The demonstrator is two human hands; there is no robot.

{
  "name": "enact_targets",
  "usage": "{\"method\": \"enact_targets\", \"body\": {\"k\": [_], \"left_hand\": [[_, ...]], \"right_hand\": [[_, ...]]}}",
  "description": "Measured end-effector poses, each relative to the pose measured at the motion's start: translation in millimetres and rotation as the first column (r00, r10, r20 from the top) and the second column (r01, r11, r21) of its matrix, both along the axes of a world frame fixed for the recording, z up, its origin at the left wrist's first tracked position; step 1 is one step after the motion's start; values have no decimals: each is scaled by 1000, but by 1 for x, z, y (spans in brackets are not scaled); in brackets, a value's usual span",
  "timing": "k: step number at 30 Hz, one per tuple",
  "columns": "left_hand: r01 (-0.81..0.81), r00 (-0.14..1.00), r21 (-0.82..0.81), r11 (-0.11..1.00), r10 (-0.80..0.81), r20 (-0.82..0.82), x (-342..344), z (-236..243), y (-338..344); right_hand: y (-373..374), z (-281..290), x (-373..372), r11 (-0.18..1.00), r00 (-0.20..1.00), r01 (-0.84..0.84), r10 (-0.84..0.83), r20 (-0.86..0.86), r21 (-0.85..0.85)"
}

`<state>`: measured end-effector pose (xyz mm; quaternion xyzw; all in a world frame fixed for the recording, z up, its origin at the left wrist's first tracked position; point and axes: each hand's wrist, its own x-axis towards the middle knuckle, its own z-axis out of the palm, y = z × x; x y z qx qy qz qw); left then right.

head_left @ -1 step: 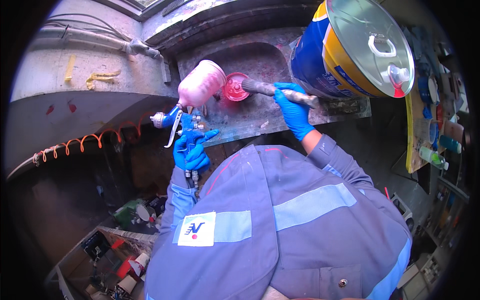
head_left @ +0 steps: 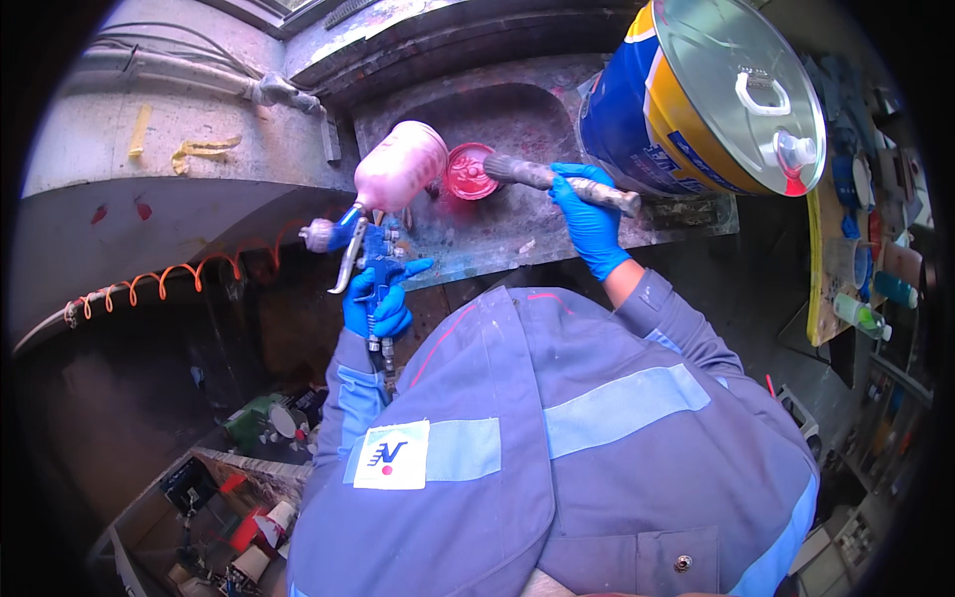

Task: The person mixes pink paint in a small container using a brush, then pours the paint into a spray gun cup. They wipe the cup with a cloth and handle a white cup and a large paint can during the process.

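1. Head view, clock directions read from the frame's centre: at 9 o'clock we see the gloved left hand point(head_left: 376, 310) closed around the grip of a blue spray gun point(head_left: 376, 247), one digit stretched towards 3 o'clock, clear of the trigger lever point(head_left: 348, 257) on the opposite side.

2. At 11 o'clock the gun's pink-stained cup point(head_left: 400, 167) sits above the body, leaning towards 1 o'clock. We judge that the low grip leaves this cup unobstructed, while the nozzle point(head_left: 316, 236) points towards 9 o'clock, away from the wearer.

3. At 2 o'clock the gloved right hand point(head_left: 589, 221) is wrapped around the handle of a stained brush point(head_left: 532, 174). Its bristles point towards 10 o'clock; gripping well back probably distances the fingers from wet colour.

4. At 12 o'clock a red round dish or lid point(head_left: 470, 171) lies beside the cup, within reach of both hands. The bristles are at its edge; we cannot tell whether they touch.

5. Beneath lies a paint-marked bench point(head_left: 477, 239), whose surface presumably tolerates drips. Between 1 and 2 o'clock a large blue-and-yellow drum point(head_left: 637, 119) stands tilted in our view, beyond the right hand.
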<state>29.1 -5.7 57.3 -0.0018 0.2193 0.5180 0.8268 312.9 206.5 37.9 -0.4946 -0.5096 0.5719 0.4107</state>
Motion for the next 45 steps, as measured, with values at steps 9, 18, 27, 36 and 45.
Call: {"method": "enact_targets", "body": {"k": [9,18,27,36,45], "left_hand": [[44,-507,19,999,39,-861,-2,18,33],[-117,-86,225,967,216,-973,64,-17,106],[49,-267,414,909,412,-871,164,-68,182],[29,-518,298,954,269,-812,199,-149,222],[156,-451,-7,988,65,-890,179,-155,208]], "right_hand": [[-6,31,39,927,998,-60,45,49,370],[-51,61,99,885,977,46,-138,166,464],[-96,75,132,813,944,94,-256,208,574],[-115,76,158,822,874,110,-348,340,559],[-87,73,161,859,922,3,-201,331,512]]}}
